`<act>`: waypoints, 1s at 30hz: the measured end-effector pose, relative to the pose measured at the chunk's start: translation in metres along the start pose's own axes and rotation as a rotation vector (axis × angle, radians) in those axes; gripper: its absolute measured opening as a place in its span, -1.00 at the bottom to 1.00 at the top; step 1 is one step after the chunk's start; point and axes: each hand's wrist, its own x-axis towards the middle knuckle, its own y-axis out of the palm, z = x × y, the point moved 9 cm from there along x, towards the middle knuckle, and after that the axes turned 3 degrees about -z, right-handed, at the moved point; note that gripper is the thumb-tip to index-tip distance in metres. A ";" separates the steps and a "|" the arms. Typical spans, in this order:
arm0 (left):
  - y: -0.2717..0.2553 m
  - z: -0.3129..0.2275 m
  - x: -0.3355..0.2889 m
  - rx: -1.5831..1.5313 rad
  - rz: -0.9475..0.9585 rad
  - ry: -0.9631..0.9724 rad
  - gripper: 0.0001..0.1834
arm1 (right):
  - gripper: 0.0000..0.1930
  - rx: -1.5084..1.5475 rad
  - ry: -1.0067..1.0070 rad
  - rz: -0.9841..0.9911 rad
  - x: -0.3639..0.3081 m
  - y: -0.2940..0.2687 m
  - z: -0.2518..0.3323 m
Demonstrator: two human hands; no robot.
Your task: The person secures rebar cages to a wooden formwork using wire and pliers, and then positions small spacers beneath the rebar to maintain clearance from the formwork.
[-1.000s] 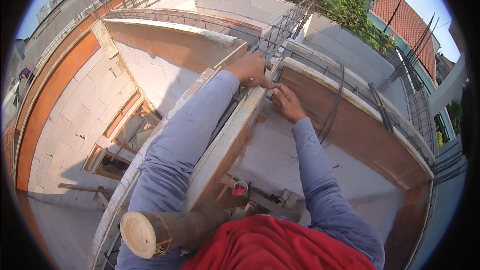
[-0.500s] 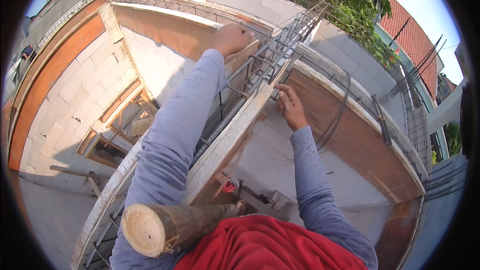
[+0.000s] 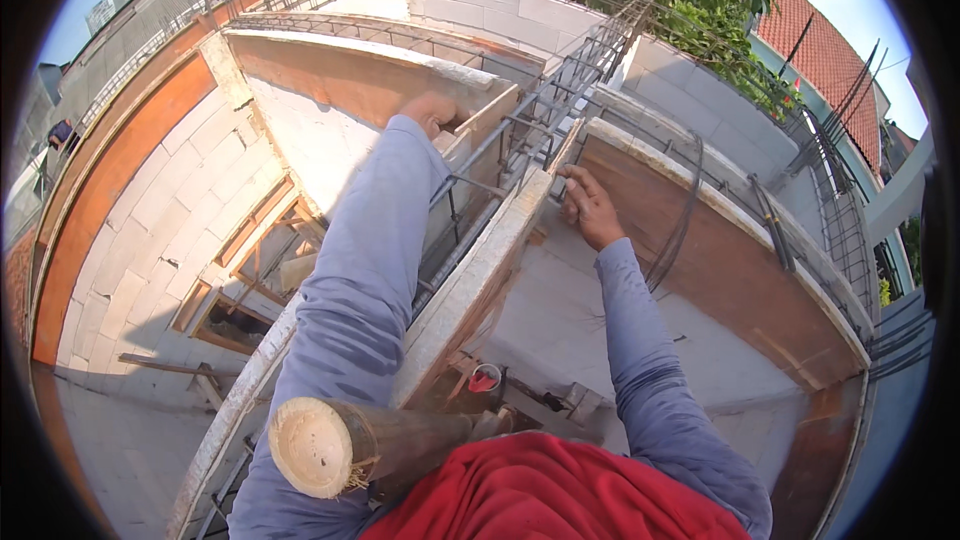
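Observation:
My left hand is beside the outer face of the short board left of the steel bars. Its fingers are curled, and shadow hides what they close on, if anything. Across the rebar cage, my right hand is at the end of the long formwork board. Its thumb and fingers are bent together at that end; anything between them is too small to make out. The cage runs between these boards, away from me.
A cut bamboo pole lies across my left forearm, close to my body. Thin wire loops over the brown form panel at the right. Below are block walls and a small red-and-white container. A pincer-like tool rests on the right wall.
My left hand has dropped from above the short board's top edge to its outer side. The right hand's fingers have curled in slightly at the board end. The view has shifted a little.

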 end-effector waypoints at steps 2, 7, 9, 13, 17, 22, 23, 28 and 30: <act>0.108 -0.034 -0.027 -0.887 0.004 -0.364 -0.74 | -0.73 0.015 0.038 -0.114 -0.015 -0.067 -0.020; 0.068 -0.101 -0.071 -0.528 -0.082 0.056 -0.74 | -0.75 -0.104 0.021 -0.085 -0.015 -0.051 -0.001; 0.067 -0.139 -0.086 -0.228 -0.098 0.362 -0.74 | -0.75 -0.182 0.025 -0.081 -0.021 -0.037 0.019; 0.128 -0.222 -0.127 0.354 -0.083 0.731 -0.81 | -0.76 -0.199 0.040 -0.237 -0.032 -0.064 0.019; 0.164 -0.212 -0.122 0.718 -0.039 0.979 -0.81 | -0.76 -0.341 -0.114 -0.338 -0.036 -0.050 0.035; 0.197 -0.209 -0.125 0.671 0.089 0.990 -0.77 | -0.76 -0.444 -0.181 -0.459 -0.047 -0.043 0.057; 0.200 -0.210 -0.127 0.650 0.104 0.997 -0.75 | -0.76 -0.495 -0.232 -0.484 -0.047 -0.042 0.062; 0.205 -0.205 -0.129 0.643 0.231 1.029 -0.70 | -0.81 -0.959 -0.506 -0.598 -0.052 -0.013 0.091; 0.215 -0.217 -0.138 0.757 0.242 0.996 -0.68 | -0.83 -1.070 -0.510 -0.623 -0.051 -0.016 0.097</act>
